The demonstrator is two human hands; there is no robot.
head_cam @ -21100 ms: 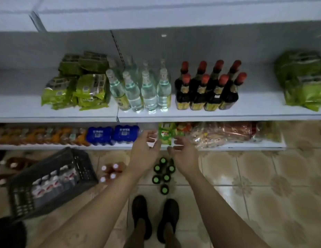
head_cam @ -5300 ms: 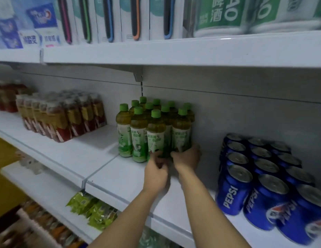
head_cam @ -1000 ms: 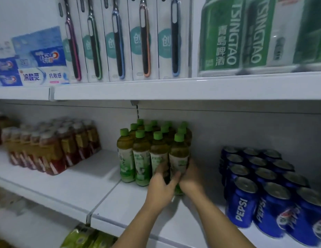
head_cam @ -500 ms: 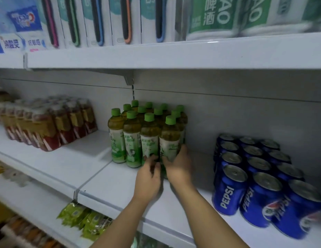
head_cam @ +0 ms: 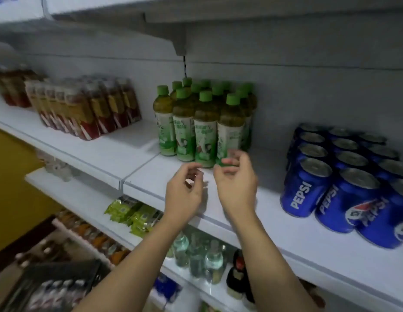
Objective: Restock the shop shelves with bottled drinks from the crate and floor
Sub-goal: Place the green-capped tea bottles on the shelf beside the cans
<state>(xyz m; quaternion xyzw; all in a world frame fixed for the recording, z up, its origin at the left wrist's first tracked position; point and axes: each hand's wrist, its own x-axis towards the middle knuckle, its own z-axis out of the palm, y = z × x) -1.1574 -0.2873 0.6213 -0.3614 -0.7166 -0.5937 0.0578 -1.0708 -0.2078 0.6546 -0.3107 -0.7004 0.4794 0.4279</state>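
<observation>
Left hand [head_cam: 183, 190] and right hand [head_cam: 235, 183] hover, each grip loose and empty, just before the green-capped tea bottles [head_cam: 205, 122] clustered upright on the shelf [head_cam: 137, 183]. At 7 o'clock, the dark crate [head_cam: 68, 271] holds white-capped bottles [head_cam: 56, 291].

"PEPSI" on blue cans [head_cam: 306, 188]

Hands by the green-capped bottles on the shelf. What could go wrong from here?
1. The right hand hangs at the base of the front row of green-capped bottles. A bump there could topple these tall, tightly packed bottles.
2. The Pepsi cans sit just right of that arm, fairly near the front of the shelf. A wide swing might knock one off.
</observation>
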